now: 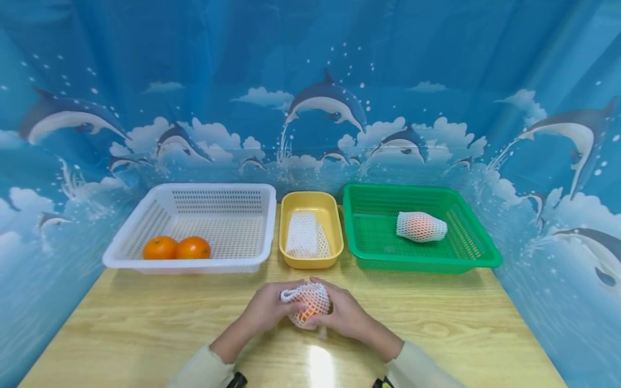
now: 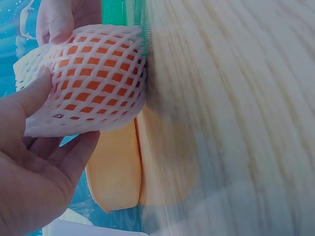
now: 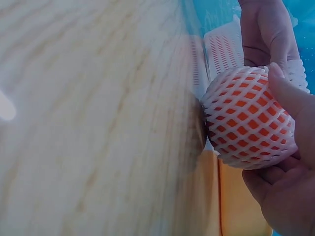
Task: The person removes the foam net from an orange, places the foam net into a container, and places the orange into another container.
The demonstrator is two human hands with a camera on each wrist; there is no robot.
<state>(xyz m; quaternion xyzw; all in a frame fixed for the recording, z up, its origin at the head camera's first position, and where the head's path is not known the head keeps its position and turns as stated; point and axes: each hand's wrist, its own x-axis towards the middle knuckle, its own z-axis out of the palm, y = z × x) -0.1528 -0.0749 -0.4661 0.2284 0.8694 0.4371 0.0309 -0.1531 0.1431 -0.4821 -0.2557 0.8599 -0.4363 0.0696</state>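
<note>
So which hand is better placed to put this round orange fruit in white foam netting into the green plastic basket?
Right, probably: the right hand grips the netted fruit from the side nearer the green basket. The left hand grips it too, but from farther away.

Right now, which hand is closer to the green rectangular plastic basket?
Right. Your right hand is before the near left corner of the green basket, holding one side of the white-netted orange fruit; your left hand is farther left, on the fruit's other side.
</note>
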